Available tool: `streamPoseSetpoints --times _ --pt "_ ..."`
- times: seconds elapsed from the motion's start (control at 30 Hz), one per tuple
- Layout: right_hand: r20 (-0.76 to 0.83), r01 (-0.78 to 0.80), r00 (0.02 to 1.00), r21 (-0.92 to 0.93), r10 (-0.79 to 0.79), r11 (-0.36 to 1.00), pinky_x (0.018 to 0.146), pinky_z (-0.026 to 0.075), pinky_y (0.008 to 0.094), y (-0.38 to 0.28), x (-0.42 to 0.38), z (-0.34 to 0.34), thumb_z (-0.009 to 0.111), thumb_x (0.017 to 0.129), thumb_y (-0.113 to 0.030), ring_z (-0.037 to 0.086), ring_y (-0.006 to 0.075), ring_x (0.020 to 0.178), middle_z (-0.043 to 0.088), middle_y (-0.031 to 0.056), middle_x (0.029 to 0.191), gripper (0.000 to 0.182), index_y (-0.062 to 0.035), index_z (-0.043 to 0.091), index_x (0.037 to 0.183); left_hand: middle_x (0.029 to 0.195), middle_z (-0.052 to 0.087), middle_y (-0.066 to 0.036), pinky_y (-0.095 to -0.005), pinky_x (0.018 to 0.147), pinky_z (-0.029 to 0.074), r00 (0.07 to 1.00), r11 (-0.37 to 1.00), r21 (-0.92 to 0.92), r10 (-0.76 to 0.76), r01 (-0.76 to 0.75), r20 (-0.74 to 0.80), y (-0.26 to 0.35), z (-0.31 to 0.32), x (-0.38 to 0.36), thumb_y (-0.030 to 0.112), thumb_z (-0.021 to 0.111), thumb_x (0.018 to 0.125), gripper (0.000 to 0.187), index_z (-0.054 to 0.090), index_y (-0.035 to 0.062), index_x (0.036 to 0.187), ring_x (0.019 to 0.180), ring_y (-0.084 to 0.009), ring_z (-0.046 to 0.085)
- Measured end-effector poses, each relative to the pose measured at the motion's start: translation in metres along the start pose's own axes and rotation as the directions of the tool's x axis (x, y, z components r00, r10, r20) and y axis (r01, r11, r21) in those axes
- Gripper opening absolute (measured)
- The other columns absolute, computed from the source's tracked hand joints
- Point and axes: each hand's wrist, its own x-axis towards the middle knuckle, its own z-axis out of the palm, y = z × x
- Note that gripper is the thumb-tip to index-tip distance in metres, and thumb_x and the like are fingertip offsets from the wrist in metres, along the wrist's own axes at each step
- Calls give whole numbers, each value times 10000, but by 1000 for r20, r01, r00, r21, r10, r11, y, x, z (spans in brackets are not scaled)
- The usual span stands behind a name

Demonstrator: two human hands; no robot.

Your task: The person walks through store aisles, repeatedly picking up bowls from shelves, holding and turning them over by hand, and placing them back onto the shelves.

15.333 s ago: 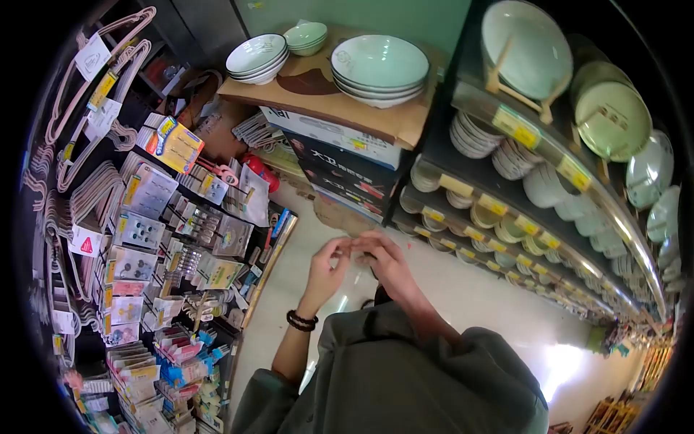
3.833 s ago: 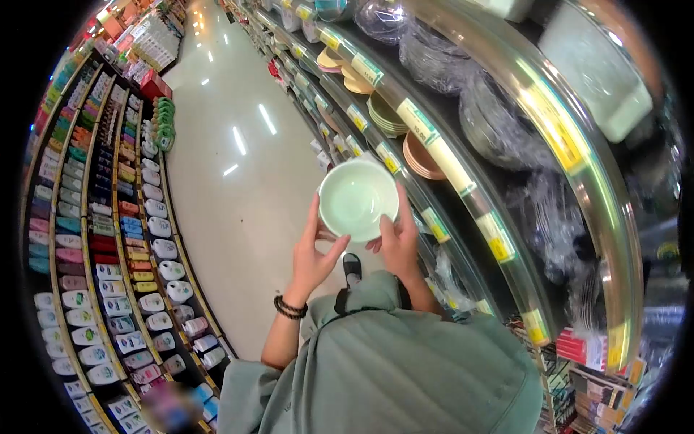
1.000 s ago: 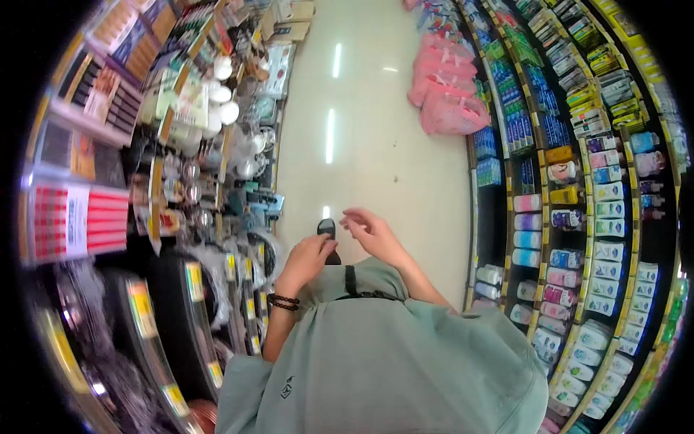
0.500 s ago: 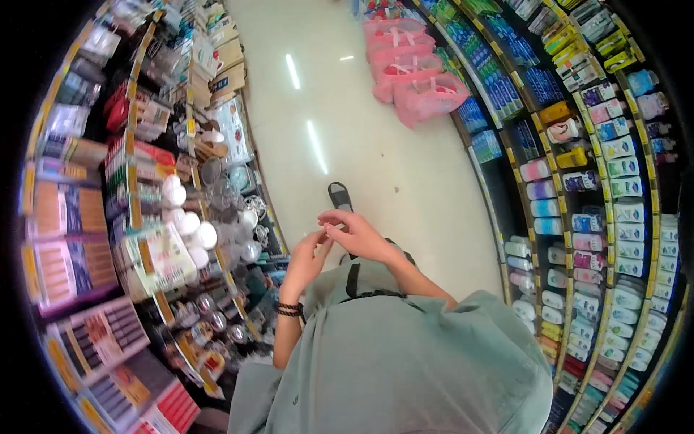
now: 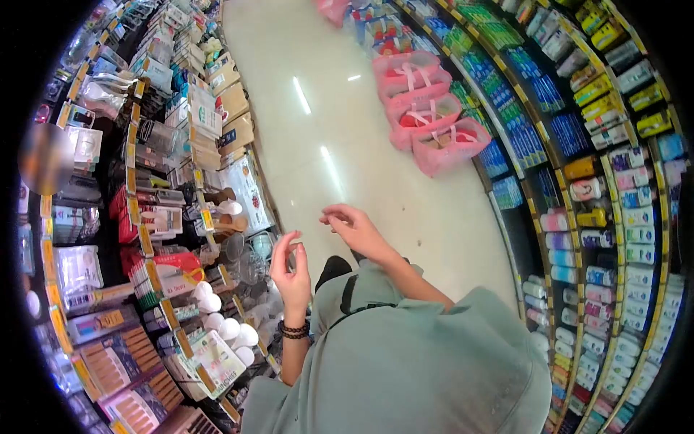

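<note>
My left hand (image 5: 291, 278) is raised in front of my body, palm turned inward, with thumb and fingers apart and nothing in it. A dark beaded bracelet (image 5: 293, 330) circles that wrist. To its right, my right hand (image 5: 354, 230) hangs over the floor with its fingers loosely curved and no object in them. A gap separates the two hands. Both are in front of the grey-green shirt (image 5: 426, 362), and the left one is nearest to the shelf of kitchenware.
Shelves (image 5: 144, 249) of utensils and boxes line the left. Pink bags (image 5: 450, 145) stand on the shiny floor (image 5: 376, 170) by the right shelves, which hold toothpaste boxes (image 5: 517, 105) and bottles (image 5: 560, 241). White ladles (image 5: 230, 329) stick out at the left.
My hands, touching or nearly touching before, have moved apart, the left one toward the left shelf. The view has shifted, with shelves and pink bags now lower, and the sandal is no longer visible.
</note>
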Motion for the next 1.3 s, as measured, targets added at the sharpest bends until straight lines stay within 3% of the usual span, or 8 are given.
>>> streamPoseSetpoints --times 0.07,0.2,0.33,0.6,0.73,0.83,1.2,1.3 --pt "20 0 1000 -56 1 998 875 492 308 -6 29 -6 528 954 -137 622 155 979 678 99 1021 281 24 604 1172 1072 662 -112 -290 869 489 996 996 44 76 -74 -51 0 11 33 14 539 947 242 588 -34 1180 991 -170 618" --pt "7 -85 996 23 85 996 875 486 298 -17 88 -20 519 959 -136 621 152 949 679 100 992 282 35 597 1168 1027 674 -121 -310 859 523 954 876 -376 -275 301 122 -31 36 87 31 527 963 207 600 -49 1140 963 -171 634" --pt "-39 -105 994 -33 103 994 866 488 285 -11 162 -37 515 964 -142 630 153 931 679 105 977 278 40 603 1154 1015 672 -118 -316 843 525 912 804 -430 -368 411 184 -70 57 159 96 544 974 248 568 -38 1181 952 -183 637" --pt "-47 -104 994 -188 97 977 853 489 272 -76 367 -60 523 966 -160 621 133 974 682 106 1000 287 34 603 1160 964 647 -82 -319 805 502 933 739 -587 -351 331 85 -75 63 417 124 531 969 221 574 -18 1132 938 -184 628" --pt "-124 -50 991 -77 41 996 875 484 276 -106 456 -68 525 970 -160 604 133 1006 669 104 1074 287 34 601 1167 1014 646 -95 -322 807 502 946 772 -564 -321 295 56 -78 76 532 119 541 963 219 586 -24 1123 957 -192 628" --pt "-142 -53 989 -158 31 986 874 486 281 -127 509 -78 523 973 -150 606 142 1010 663 110 1087 293 35 577 1195 1044 647 -104 -328 807 502 955 778 -557 -270 290 121 -70 94 593 116 546 962 224 588 -24 1132 983 -203 631" --pt "-137 -64 988 58 72 996 835 507 305 -122 764 -155 528 982 -140 626 148 959 680 84 994 259 13 601 1178 1141 658 -126 -338 869 535 831 800 -341 -318 493 456 -122 187 798 70 523 968 315 560 -39 1262 1040 -214 640" --pt "-122 5 992 -183 -28 983 820 516 309 -140 862 -178 502 979 -135 638 160 940 676 100 972 288 7 569 1221 1156 653 -132 -335 875 537 838 825 -293 -337 483 429 -122 199 883 55 513 971 322 546 -43 1276 1058 -207 631"
